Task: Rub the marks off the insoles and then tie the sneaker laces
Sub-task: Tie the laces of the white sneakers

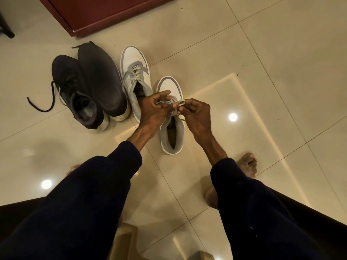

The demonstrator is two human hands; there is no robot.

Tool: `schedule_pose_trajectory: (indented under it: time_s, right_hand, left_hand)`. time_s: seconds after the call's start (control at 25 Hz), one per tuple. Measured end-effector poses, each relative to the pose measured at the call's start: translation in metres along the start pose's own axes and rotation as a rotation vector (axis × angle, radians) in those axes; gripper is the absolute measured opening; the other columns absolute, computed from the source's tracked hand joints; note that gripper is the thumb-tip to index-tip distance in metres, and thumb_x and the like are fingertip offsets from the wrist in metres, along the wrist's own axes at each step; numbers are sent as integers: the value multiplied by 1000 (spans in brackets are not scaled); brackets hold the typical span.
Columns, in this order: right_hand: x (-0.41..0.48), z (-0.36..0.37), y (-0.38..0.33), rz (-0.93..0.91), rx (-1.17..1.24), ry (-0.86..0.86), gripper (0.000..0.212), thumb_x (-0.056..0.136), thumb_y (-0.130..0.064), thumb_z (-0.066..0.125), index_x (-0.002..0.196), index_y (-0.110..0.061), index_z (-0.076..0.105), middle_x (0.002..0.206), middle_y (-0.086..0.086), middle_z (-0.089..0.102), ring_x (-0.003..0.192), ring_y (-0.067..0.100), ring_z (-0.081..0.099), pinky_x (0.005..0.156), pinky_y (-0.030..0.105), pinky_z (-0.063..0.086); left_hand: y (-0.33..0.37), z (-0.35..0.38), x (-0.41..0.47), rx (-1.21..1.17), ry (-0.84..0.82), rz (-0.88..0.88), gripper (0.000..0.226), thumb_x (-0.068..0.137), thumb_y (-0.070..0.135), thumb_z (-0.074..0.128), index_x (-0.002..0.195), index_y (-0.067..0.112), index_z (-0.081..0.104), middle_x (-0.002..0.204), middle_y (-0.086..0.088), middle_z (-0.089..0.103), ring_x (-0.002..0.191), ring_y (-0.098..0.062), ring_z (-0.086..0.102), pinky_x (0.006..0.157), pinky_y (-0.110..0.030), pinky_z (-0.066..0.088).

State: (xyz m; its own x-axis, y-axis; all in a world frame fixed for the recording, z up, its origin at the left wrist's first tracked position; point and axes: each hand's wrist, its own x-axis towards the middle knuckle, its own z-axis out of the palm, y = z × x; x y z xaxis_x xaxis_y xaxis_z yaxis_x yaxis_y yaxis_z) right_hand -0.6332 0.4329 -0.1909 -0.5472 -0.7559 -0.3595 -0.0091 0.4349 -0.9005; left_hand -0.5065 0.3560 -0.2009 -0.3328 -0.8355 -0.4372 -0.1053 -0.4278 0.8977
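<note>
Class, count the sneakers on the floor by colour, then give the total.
Dark sneakers: 2
White and grey sneakers: 2
Total: 4

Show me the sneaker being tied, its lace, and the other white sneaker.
sneaker being tied (171, 85): head view, on its white toe cap.
lace (180, 101): head view, on the pinched loop.
other white sneaker (131, 58): head view, on its toe.
</note>
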Motion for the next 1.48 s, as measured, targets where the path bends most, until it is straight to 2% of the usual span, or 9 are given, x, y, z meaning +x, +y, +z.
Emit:
schedule_pose_trajectory:
  time_s: [0.24, 0.44, 0.56, 0.72, 0.92, 1.0, 1.08, 1.28, 1.48]
  right_hand:
    - [-8, 5, -4, -102, -46, 58, 34, 86, -5, 79, 109, -7, 55, 88, 5, 78, 80, 11, 76, 78, 24, 61]
    - [-8, 9, 3, -224, -176, 35, 25, 90, -18, 77, 111, -6, 69, 97, -5, 73, 81, -3, 69, 81, 12, 55]
    - [-7, 9, 10, -251, -248, 22, 20, 95, -18, 71, 109, -5, 76, 102, 4, 76, 87, 5, 67, 88, 8, 52]
    - [-1, 8, 11, -265, -354, 51, 16, 96, -15, 69, 104, -3, 77, 104, 13, 73, 90, 13, 62, 79, -1, 41]
    - [6, 2, -1, -136, -333, -30, 16, 91, -13, 75, 105, -6, 73, 90, 9, 77, 74, 9, 70, 72, 15, 56]
    - [5, -1, -2, -87, -249, -33, 22, 89, -12, 78, 106, -7, 65, 84, 7, 76, 71, 8, 73, 66, 13, 55]
    - [7, -2, 0, -109, -227, -62, 16, 86, -7, 79, 99, -6, 70, 87, 4, 77, 76, 5, 73, 74, 18, 58]
    - [0, 0, 7, -213, -286, -7, 15, 82, -12, 83, 96, -8, 77, 86, -9, 71, 79, -9, 66, 77, 5, 50]
    - [-12, 5, 8, -254, -301, 103, 8, 92, -21, 74, 94, -13, 75, 91, -7, 71, 87, 7, 66, 75, 19, 54]
  left_hand:
    - [-3, 1, 1, 160, 24, -6, 15, 83, 12, 83, 96, 10, 77, 90, -6, 77, 83, -24, 75, 81, -39, 64]
    - [-12, 2, 3, 129, 141, -142, 27, 77, 21, 89, 96, 6, 78, 90, -13, 77, 83, -32, 76, 81, -49, 63]
    - [-8, 3, 2, 151, 154, -140, 21, 77, 18, 89, 93, 9, 77, 89, -11, 77, 81, -30, 76, 81, -46, 64]
    - [-6, 3, -2, 223, 143, -13, 19, 79, 19, 88, 92, 8, 78, 86, -8, 77, 80, -26, 75, 79, -43, 64]
    - [-7, 2, -1, 294, 88, 9, 17, 81, 18, 87, 91, 11, 75, 82, -1, 74, 76, -16, 75, 72, -33, 64]
    - [-6, 3, 2, 288, 109, -53, 15, 81, 17, 86, 87, 13, 73, 82, -5, 75, 76, -21, 75, 71, -36, 64]
    - [-3, 6, 6, 233, 139, -141, 12, 80, 13, 86, 80, 14, 74, 81, -10, 75, 76, -26, 76, 72, -41, 64]
    - [6, 9, 18, 80, 151, -401, 15, 77, 9, 86, 85, 4, 75, 74, -10, 76, 67, -24, 75, 76, -42, 64]
    - [13, 6, 20, 38, 135, -478, 21, 84, 8, 77, 100, -5, 72, 79, -12, 76, 59, -17, 73, 61, -28, 61]
